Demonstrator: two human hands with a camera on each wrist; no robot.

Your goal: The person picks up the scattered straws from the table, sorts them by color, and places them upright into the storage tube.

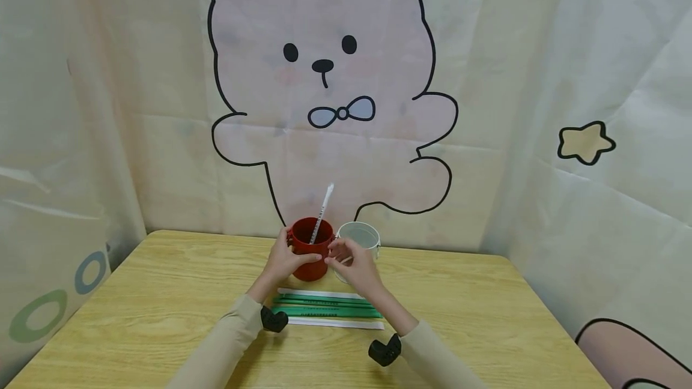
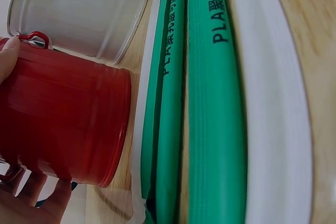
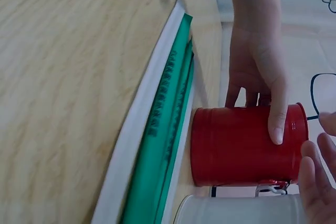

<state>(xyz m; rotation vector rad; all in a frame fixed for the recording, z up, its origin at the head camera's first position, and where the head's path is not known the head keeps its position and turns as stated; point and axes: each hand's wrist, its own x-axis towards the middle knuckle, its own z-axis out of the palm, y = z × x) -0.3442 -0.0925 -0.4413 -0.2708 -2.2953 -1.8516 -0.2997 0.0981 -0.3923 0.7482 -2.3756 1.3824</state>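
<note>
Leaning out of the red bucket (image 1: 309, 269), a single straw (image 1: 324, 209) is tipped to the right at its upper end, toward the side where the right hand (image 1: 355, 262) is held just beside the bucket's rim. By the left hand (image 1: 283, 260), the red bucket is steadied from its left: that grip is clamped on the wall, with the thumb laid across the front. In the right grip, the fingers are loosely bent and set apart from the thumb, and nothing is seen to be held. Just right of the red bucket, a white bucket (image 1: 359, 233) is placed, partly covered by the right hand. Near the front of the red bucket, green straws (image 1: 303, 311) bordered by white straws (image 1: 335, 322) are laid on the surface (image 1: 459, 317), their long axis running crosswise from left to right; none of this row is grasped. Its ends are partly covered in the head view and cut off in the left wrist view. The single straw's foot is hidden inside the red bucket. Whether the rim is touched by the right fingertips cannot be told.
</note>
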